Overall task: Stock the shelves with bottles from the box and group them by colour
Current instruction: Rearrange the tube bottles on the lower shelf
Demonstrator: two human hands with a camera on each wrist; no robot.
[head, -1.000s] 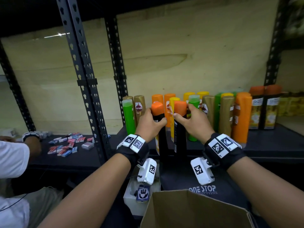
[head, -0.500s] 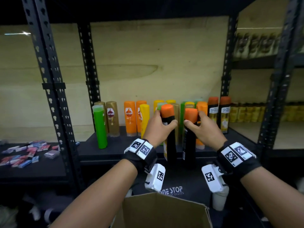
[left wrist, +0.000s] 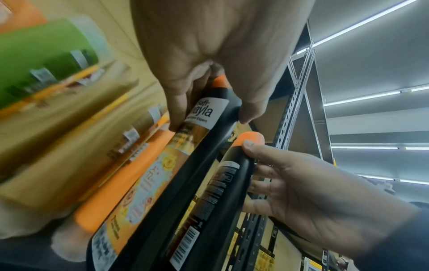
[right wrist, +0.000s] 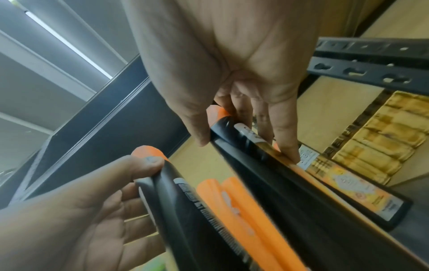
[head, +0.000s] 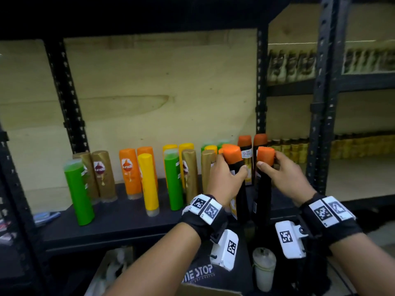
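My left hand (head: 224, 178) grips a black bottle with an orange cap (head: 234, 157) just below the cap. My right hand (head: 280, 174) holds a second black, orange-capped bottle (head: 265, 189) the same way. Both bottles stand upright over the right end of the dark shelf (head: 119, 216), in front of two more black bottles with orange caps (head: 245, 144). The left wrist view shows my left hand (left wrist: 209, 102) wrapped round the labelled bottle (left wrist: 185, 165). In the right wrist view my right hand (right wrist: 243, 128) clasps its bottle (right wrist: 290, 192). The cardboard box (head: 209, 290) sits low at the bottom edge.
On the shelf stand green (head: 78, 193), gold (head: 102, 174), orange (head: 128, 171) and yellow bottles (head: 148, 182) in mixed order. Black slotted uprights (head: 327, 103) frame the bay. A neighbouring rack on the right holds yellow packs (head: 352, 146). A white cup (head: 264, 268) stands below the shelf.
Both hands have carried the two black bottles to the right along the shelf, from in front of the middle bottles to the black pair at the right end.
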